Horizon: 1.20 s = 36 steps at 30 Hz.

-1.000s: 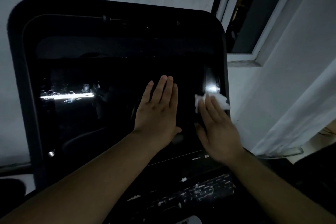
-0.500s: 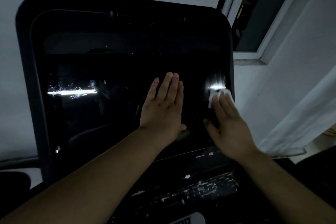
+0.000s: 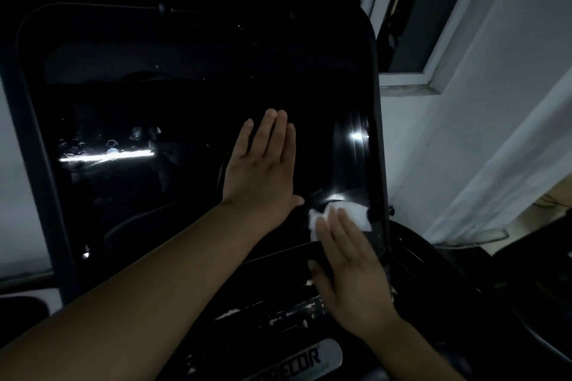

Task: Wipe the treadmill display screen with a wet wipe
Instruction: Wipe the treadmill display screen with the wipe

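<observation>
The treadmill's large black display screen (image 3: 185, 120) fills the middle of the head view, glossy with light streaks reflected on it. My left hand (image 3: 263, 170) lies flat on the glass near its centre, fingers straight and together. My right hand (image 3: 349, 269) presses a white wet wipe (image 3: 356, 213) against the screen's lower right corner with straight fingers; the wipe sticks out above and beside my fingertips.
Below the screen sits the dark console panel (image 3: 272, 318) with worn markings and a silver logo badge (image 3: 297, 362). A window frame (image 3: 411, 77) and white wall stand to the right, a pale curtain (image 3: 510, 164) hanging beside it.
My right hand slid the wipe down the screen's right edge, from mid-height to the lower right corner. My left hand stayed flat in place.
</observation>
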Each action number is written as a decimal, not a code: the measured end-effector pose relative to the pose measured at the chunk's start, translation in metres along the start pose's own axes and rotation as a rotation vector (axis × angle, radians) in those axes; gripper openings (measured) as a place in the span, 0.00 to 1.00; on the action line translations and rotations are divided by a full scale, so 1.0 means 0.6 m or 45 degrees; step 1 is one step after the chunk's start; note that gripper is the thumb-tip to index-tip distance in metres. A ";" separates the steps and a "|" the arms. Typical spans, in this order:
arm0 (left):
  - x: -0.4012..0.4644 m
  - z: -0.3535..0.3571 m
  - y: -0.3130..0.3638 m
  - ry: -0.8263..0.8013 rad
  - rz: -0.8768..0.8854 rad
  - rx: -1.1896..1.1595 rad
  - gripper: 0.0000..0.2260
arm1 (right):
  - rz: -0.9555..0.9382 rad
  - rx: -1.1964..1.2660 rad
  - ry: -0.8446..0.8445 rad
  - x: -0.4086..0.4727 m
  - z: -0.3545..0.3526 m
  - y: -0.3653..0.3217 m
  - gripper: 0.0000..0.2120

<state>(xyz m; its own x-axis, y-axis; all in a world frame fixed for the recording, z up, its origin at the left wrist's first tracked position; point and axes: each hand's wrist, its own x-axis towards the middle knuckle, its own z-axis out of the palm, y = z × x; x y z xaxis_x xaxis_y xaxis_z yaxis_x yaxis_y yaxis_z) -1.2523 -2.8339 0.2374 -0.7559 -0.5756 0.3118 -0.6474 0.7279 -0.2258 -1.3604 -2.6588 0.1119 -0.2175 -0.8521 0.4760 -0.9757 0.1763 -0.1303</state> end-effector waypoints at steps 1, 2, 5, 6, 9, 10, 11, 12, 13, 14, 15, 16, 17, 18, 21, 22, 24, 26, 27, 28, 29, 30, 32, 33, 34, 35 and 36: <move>0.000 0.000 0.000 0.000 0.000 0.004 0.53 | 0.079 -0.010 0.023 0.002 -0.003 0.013 0.31; 0.000 0.000 0.001 0.003 -0.001 0.003 0.54 | 0.174 0.000 0.036 0.004 -0.004 0.020 0.31; 0.000 0.001 0.002 0.001 -0.004 0.012 0.54 | 0.289 0.094 0.066 0.008 0.004 -0.015 0.32; 0.001 0.001 0.002 -0.007 0.000 0.011 0.53 | 0.233 0.114 0.065 0.007 0.010 -0.037 0.32; 0.000 0.001 0.001 -0.013 0.003 0.007 0.53 | 0.005 0.132 0.021 -0.002 0.015 -0.074 0.29; 0.000 0.000 0.000 -0.015 0.004 0.005 0.53 | -0.032 0.132 0.017 0.000 0.011 -0.065 0.29; 0.000 0.000 0.000 -0.015 0.007 0.005 0.53 | -0.025 0.118 0.007 0.004 0.004 -0.051 0.29; 0.000 0.000 0.000 -0.013 0.009 0.004 0.53 | 0.025 0.110 -0.011 0.008 -0.004 -0.035 0.29; -0.001 0.000 0.000 -0.012 0.010 0.000 0.53 | 0.100 0.111 0.006 0.013 -0.012 -0.021 0.29; -0.001 0.000 0.000 -0.009 0.011 -0.005 0.53 | 0.222 0.214 0.047 0.020 -0.021 -0.012 0.27; -0.001 0.000 0.000 0.002 0.012 -0.010 0.54 | 0.398 0.454 0.117 0.030 -0.041 -0.013 0.25; -0.001 0.001 0.000 0.015 0.012 -0.013 0.54 | 0.596 0.793 0.191 0.046 -0.067 -0.022 0.21; -0.002 0.002 -0.001 0.025 0.009 -0.017 0.54 | 0.756 1.148 0.240 0.063 -0.091 -0.030 0.19; -0.002 0.001 -0.001 0.028 0.010 -0.020 0.54 | 0.876 1.442 0.287 0.081 -0.114 -0.036 0.18; -0.001 0.002 -0.002 0.012 0.020 -0.013 0.52 | 0.956 2.165 0.383 0.113 -0.151 -0.025 0.17; 0.000 0.002 -0.002 0.010 0.019 -0.010 0.52 | 0.977 2.305 0.395 0.119 -0.156 -0.021 0.17; 0.001 0.003 -0.002 0.016 0.016 -0.017 0.51 | 1.041 2.371 0.391 0.123 -0.152 -0.010 0.17; 0.000 0.002 -0.002 0.007 0.013 -0.030 0.52 | 1.124 2.226 0.412 0.121 -0.143 0.002 0.16; -0.001 0.001 -0.002 0.003 0.015 -0.034 0.52 | 1.153 2.121 0.419 0.120 -0.138 0.007 0.15; -0.001 0.000 -0.002 0.003 0.016 -0.035 0.53 | 1.165 2.015 0.424 0.117 -0.134 0.010 0.15; -0.002 0.000 -0.001 0.004 0.016 -0.033 0.53 | 1.160 1.916 0.423 0.115 -0.129 0.012 0.15; -0.001 -0.001 -0.001 0.003 0.015 -0.031 0.53 | 1.143 1.803 0.418 0.112 -0.122 0.015 0.15; 0.000 -0.001 0.000 0.002 0.008 -0.033 0.53 | 1.052 1.504 0.431 0.104 -0.106 0.016 0.15; 0.000 -0.001 0.001 0.007 0.007 -0.032 0.54 | 0.928 1.285 0.448 0.100 -0.097 0.015 0.15; 0.000 0.000 0.001 0.011 0.006 -0.031 0.54 | 0.733 1.020 0.464 0.096 -0.088 0.014 0.15; -0.001 0.000 0.001 0.013 0.007 -0.029 0.54 | 0.511 0.745 0.461 0.091 -0.076 0.015 0.16; -0.002 0.000 0.000 0.012 0.009 -0.027 0.54 | 0.324 0.500 0.429 0.087 -0.063 0.016 0.17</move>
<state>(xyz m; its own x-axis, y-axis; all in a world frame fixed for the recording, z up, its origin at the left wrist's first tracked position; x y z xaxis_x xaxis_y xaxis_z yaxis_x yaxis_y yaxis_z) -1.2515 -2.8332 0.2367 -0.7594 -0.5668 0.3193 -0.6398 0.7399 -0.2081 -1.3818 -2.6829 0.1682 -0.5037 -0.5913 0.6298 -0.8221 0.1043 -0.5597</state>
